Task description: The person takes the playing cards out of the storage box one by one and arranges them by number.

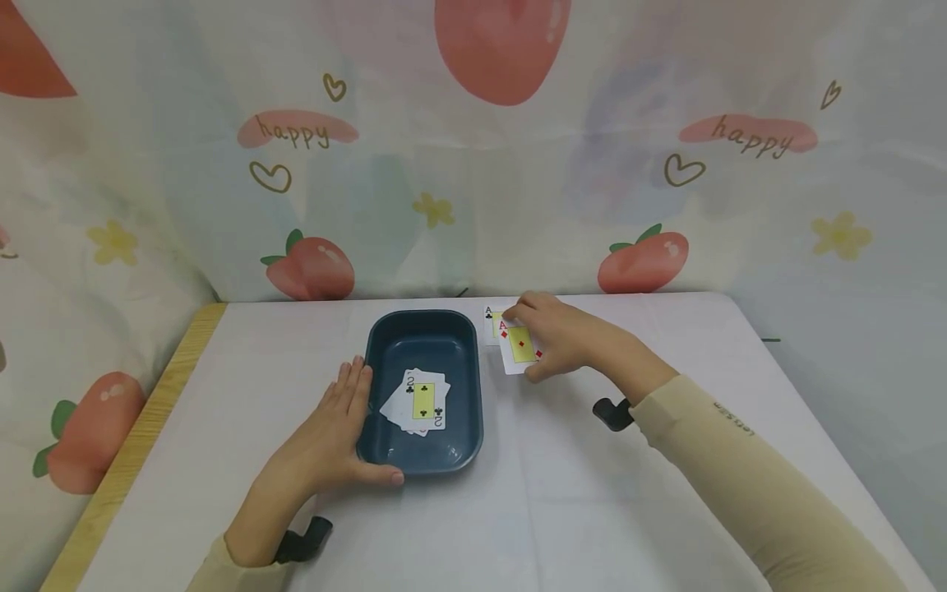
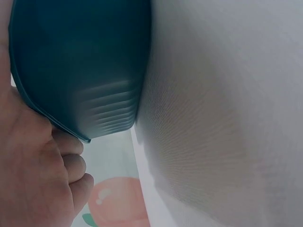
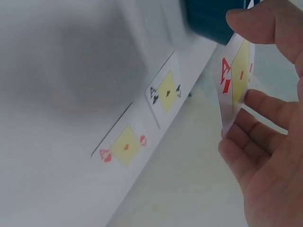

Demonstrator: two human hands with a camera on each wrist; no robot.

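Note:
My right hand (image 1: 565, 333) pinches the ace of diamonds (image 1: 520, 345) by its edges, between thumb and fingers, just right of the tray. In the right wrist view, this card (image 3: 234, 75) is held above the table. Behind it lies an ace of clubs (image 1: 489, 326), partly covered in the head view; an ace of hearts (image 3: 124, 145) shows beside it only in the right wrist view. My left hand (image 1: 325, 440) rests against the dark blue tray (image 1: 422, 325), fingers straight along its left rim and thumb at the near corner. Inside, a two of clubs (image 1: 424, 401) tops several overlapping cards.
A white cloth (image 1: 592, 510) covers the table, with a wooden strip (image 1: 133, 448) bare along the left edge. Behind the table hangs a printed curtain (image 1: 518, 181) with fruit and hearts. A black strap piece (image 1: 612, 413) sits at each wrist.

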